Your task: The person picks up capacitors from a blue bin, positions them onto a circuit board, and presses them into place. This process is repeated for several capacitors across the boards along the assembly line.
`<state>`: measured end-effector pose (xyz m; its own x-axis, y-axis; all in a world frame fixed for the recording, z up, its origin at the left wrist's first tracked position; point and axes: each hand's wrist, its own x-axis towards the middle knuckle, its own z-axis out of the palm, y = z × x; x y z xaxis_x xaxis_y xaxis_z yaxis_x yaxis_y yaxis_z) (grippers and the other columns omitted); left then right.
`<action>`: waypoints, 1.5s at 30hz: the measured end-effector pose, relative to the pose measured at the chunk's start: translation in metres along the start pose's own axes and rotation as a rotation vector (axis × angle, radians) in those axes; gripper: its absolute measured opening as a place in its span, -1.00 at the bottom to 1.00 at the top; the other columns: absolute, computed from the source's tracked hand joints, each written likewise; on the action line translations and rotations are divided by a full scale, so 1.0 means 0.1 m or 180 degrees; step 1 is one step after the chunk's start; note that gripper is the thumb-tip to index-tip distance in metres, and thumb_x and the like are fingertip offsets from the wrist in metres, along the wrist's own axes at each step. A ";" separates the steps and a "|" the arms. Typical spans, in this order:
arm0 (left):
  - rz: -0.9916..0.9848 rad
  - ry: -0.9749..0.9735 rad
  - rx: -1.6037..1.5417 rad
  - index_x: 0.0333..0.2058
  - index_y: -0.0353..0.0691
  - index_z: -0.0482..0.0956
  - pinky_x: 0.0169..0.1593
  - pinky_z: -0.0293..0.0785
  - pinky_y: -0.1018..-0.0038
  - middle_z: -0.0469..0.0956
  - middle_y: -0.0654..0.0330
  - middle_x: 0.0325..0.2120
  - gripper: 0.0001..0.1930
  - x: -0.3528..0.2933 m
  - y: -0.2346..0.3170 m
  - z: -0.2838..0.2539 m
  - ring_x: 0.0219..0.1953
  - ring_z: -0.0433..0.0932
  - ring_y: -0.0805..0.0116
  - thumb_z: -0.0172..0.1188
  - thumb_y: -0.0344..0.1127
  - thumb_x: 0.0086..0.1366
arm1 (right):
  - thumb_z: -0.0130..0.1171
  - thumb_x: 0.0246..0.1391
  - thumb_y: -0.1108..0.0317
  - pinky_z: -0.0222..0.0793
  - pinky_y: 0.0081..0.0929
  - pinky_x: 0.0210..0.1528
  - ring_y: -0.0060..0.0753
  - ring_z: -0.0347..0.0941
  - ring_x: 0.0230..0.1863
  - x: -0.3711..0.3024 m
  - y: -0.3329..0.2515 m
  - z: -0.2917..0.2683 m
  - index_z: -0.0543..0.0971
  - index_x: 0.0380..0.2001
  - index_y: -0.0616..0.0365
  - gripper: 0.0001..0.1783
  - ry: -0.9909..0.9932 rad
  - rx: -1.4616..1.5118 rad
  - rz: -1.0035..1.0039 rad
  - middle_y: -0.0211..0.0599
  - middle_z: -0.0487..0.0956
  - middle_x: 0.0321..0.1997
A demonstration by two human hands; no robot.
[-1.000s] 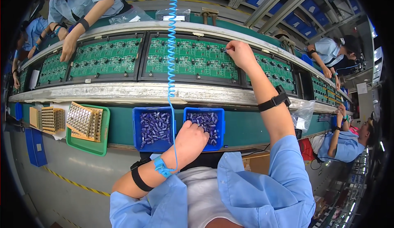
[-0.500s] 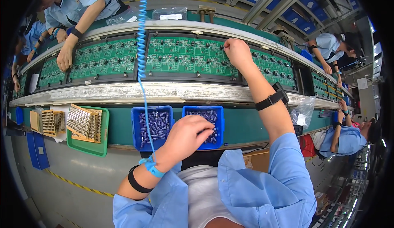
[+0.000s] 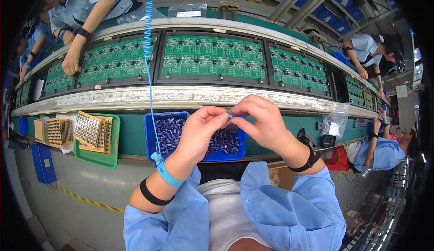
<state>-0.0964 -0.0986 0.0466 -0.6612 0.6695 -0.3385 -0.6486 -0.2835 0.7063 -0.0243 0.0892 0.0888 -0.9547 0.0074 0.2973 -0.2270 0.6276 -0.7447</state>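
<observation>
My left hand and my right hand meet above the near edge of the conveyor rail. Between their fingertips is a small purple capacitor, mostly covered by the fingers; both hands pinch it. Below them stand two blue bins side by side, the left bin and the right bin, both holding loose purple capacitors. My forearms hide part of each bin. Beyond the rail lies a framed panel of green circuit boards, dotted with small black parts.
A pale metal rail runs across in front of me. A coiled blue cord hangs down to my left wristband. At left, a green tray holds stacked tan component strips. Co-workers' arms reach over the line at left and right.
My right hand has come back from the circuit boards to meet my left hand. My left hand has risen from the right bin. The board panels have shifted slightly right.
</observation>
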 end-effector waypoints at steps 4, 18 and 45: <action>0.0074 0.0094 -0.0109 -0.07 -0.33 0.63 0.03 0.60 0.51 0.71 0.16 -0.19 -0.82 0.01 -0.02 0.00 -0.14 0.67 0.46 0.30 -0.42 0.41 | 0.45 -0.04 0.52 0.57 -0.40 -0.25 -0.26 0.63 -0.30 -0.04 0.00 0.09 0.66 -0.27 0.24 -0.78 0.0256 -0.0155 -0.0054 -0.22 0.64 -0.30; 0.0407 -0.0167 0.1013 -0.15 -0.23 0.67 -0.01 0.59 0.44 0.70 0.20 -0.22 -0.90 0.07 -0.03 0.06 -0.17 0.67 0.44 0.32 -0.43 0.38 | 0.38 0.02 0.54 0.54 -0.44 -0.24 -0.31 0.61 -0.30 0.13 0.27 -0.16 0.66 -0.29 0.25 -0.85 0.0379 -0.0111 0.0376 -0.25 0.64 -0.33; 0.2042 -0.1367 0.6498 -0.44 -0.10 0.68 -0.04 0.37 0.31 0.58 0.24 -0.42 -0.93 -0.19 -0.16 -0.16 -0.23 0.56 0.25 0.23 -0.35 0.16 | 0.36 0.07 0.38 0.46 -0.15 -0.03 -0.04 0.53 -0.13 0.74 1.48 -0.53 0.70 -0.29 0.17 -0.86 0.0009 -0.1825 0.0498 -0.23 0.67 -0.30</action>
<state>-0.0793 -0.1180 0.0313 -0.2753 0.9593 0.0628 0.9379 0.2536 0.2365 -0.1183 0.2242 0.0325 -0.9678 0.1353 0.2123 0.0571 0.9393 -0.3384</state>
